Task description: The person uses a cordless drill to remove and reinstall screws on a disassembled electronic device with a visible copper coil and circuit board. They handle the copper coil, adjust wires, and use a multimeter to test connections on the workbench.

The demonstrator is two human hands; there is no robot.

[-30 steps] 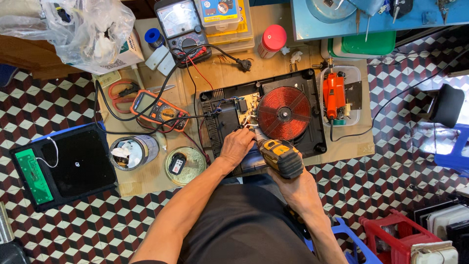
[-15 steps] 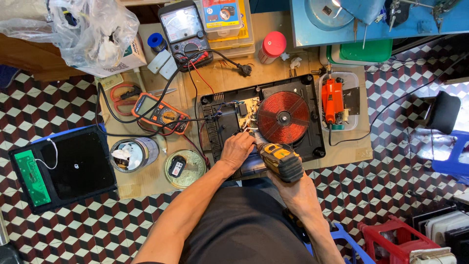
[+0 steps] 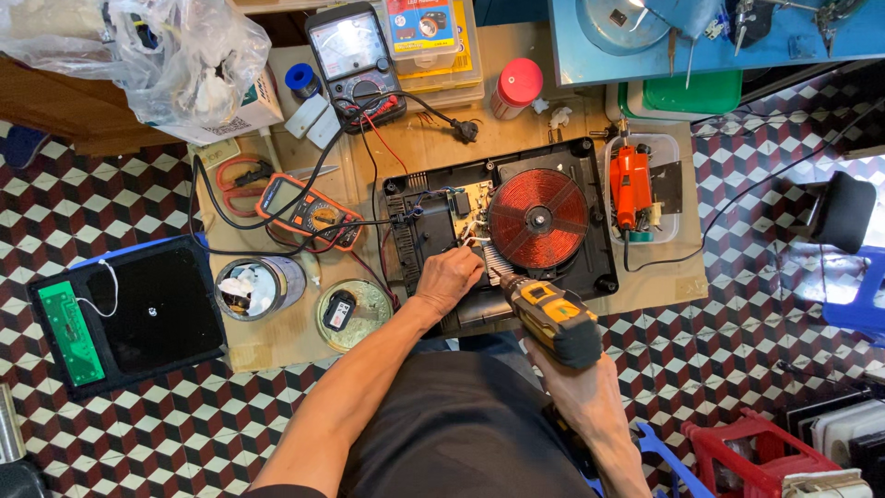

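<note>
An opened black induction cooker [image 3: 590,267] lies on a cardboard-covered low table [image 3: 277,341], its copper coil [image 3: 537,219] and circuit board [image 3: 464,205] exposed. My left hand [image 3: 449,278] rests on the cooker's front left part, fingers curled by the board's lower edge. My right hand [image 3: 581,392] grips a yellow and black cordless screwdriver [image 3: 553,318], whose tip points at the cooker just right of my left fingers. What the left fingers pinch is hidden.
An orange multimeter [image 3: 311,212], an analog meter [image 3: 355,60], red scissors [image 3: 241,180], two round tins [image 3: 260,286] and a red tool in a clear tray [image 3: 633,184] share the table. A black glass panel [image 3: 138,309] lies on the checkered floor at left. A red crate [image 3: 765,456] stands at lower right.
The view has shifted slightly. Both hands stay at the cooker's front edge, the screwdriver still aimed beside my left fingers.
</note>
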